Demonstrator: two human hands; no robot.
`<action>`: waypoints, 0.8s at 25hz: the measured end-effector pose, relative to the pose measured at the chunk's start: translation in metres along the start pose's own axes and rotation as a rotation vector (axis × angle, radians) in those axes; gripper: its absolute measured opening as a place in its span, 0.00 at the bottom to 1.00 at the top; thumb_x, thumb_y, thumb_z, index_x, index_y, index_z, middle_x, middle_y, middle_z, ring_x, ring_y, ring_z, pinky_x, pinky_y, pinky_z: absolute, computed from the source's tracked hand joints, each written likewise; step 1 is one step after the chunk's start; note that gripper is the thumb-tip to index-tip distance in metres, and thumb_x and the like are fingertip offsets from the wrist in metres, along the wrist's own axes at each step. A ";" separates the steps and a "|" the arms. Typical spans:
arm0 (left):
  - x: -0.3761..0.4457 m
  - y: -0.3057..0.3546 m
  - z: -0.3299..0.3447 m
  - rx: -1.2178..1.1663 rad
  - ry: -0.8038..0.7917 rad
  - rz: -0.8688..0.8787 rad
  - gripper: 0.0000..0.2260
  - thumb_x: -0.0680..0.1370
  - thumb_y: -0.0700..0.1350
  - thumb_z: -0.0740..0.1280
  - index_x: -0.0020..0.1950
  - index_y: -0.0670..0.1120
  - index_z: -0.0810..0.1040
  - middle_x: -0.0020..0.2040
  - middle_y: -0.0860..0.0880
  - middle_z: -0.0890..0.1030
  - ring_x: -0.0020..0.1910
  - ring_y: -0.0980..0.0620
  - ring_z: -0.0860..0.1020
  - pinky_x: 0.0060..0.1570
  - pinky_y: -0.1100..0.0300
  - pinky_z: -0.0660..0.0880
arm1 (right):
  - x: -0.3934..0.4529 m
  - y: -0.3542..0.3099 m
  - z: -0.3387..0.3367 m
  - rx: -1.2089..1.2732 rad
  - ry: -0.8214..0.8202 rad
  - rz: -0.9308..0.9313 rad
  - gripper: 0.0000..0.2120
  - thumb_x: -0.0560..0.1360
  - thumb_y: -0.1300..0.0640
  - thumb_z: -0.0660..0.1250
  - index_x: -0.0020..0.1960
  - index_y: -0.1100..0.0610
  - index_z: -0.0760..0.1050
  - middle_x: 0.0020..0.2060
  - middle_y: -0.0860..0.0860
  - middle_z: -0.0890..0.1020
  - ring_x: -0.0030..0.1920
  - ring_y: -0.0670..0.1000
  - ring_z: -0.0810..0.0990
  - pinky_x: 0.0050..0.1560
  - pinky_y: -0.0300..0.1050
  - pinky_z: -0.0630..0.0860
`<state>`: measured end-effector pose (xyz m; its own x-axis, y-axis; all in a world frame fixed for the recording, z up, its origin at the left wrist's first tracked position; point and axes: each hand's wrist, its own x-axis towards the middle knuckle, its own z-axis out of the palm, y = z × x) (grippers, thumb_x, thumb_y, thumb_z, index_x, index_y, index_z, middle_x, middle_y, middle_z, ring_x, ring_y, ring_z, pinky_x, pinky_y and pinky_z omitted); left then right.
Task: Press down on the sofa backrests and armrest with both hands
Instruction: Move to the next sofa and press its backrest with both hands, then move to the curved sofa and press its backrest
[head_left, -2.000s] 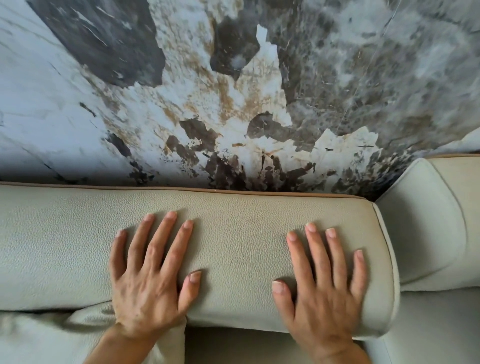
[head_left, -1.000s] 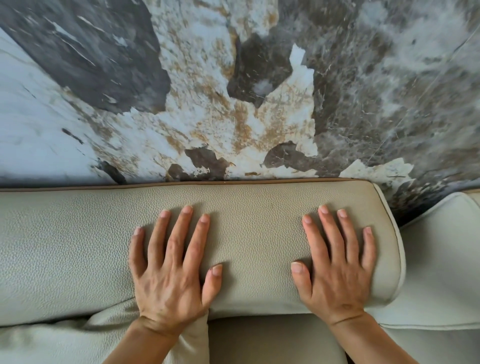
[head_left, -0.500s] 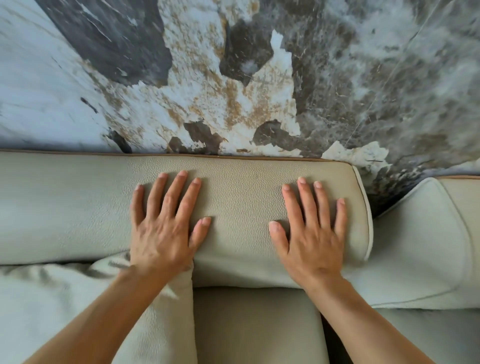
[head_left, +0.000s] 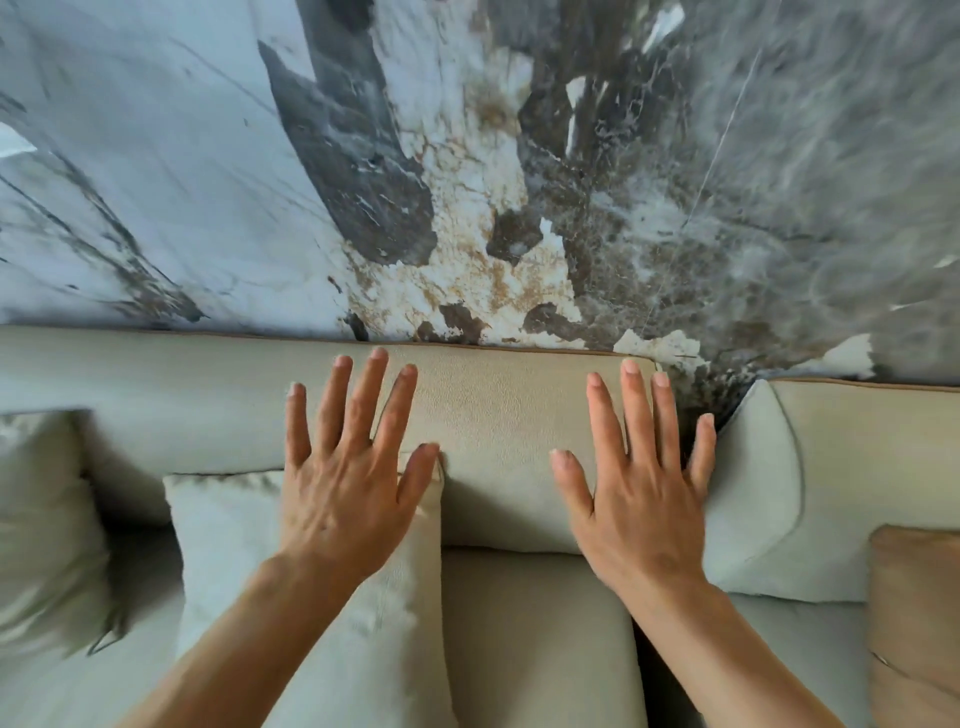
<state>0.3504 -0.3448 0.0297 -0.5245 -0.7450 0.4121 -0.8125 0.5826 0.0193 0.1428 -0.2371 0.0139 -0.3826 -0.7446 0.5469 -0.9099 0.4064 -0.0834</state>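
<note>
A pale beige leather sofa backrest (head_left: 493, 415) with brown piping runs across the middle, against a marbled wall. My left hand (head_left: 348, 478) is flat with fingers spread over its front, above a small cushion. My right hand (head_left: 639, 493) is spread the same way at the backrest's right end. Both hands look lifted slightly off the leather and hold nothing. A second backrest (head_left: 841, 467) begins just right of my right hand, across a dark gap.
A light throw cushion (head_left: 228, 545) leans under my left hand, and another cushion (head_left: 36, 509) sits at the far left. A tan cushion (head_left: 914, 613) lies at the right edge. The seat cushion (head_left: 535, 634) is below. The marbled wall (head_left: 467, 156) stands right behind the sofa.
The view has pulled back and up, so more seat and cushions show. Both hands have drawn back from the backrest top, with fingers spread wider and arms stretched out.
</note>
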 end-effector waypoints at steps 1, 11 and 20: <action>-0.009 -0.001 -0.020 -0.002 0.025 -0.001 0.29 0.81 0.59 0.50 0.80 0.48 0.58 0.81 0.46 0.55 0.80 0.43 0.52 0.77 0.36 0.48 | -0.004 -0.006 -0.022 0.000 0.013 -0.001 0.32 0.79 0.39 0.49 0.79 0.51 0.54 0.79 0.54 0.56 0.78 0.58 0.54 0.74 0.67 0.50; -0.136 -0.068 -0.240 -0.034 0.232 -0.007 0.30 0.80 0.60 0.52 0.80 0.49 0.58 0.81 0.45 0.57 0.80 0.41 0.52 0.76 0.36 0.47 | -0.079 -0.121 -0.266 -0.024 0.186 0.036 0.32 0.79 0.38 0.47 0.79 0.52 0.55 0.79 0.54 0.56 0.78 0.58 0.53 0.74 0.65 0.46; -0.255 -0.124 -0.439 -0.054 0.259 -0.001 0.29 0.78 0.57 0.57 0.77 0.47 0.64 0.78 0.42 0.63 0.78 0.38 0.59 0.74 0.33 0.54 | -0.161 -0.244 -0.470 0.038 0.331 0.066 0.31 0.80 0.39 0.48 0.78 0.54 0.56 0.78 0.56 0.58 0.77 0.60 0.55 0.72 0.66 0.49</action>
<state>0.6968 -0.0842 0.3219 -0.4351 -0.6417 0.6316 -0.7946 0.6036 0.0658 0.5013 0.0321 0.3379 -0.3740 -0.5026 0.7794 -0.8925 0.4235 -0.1552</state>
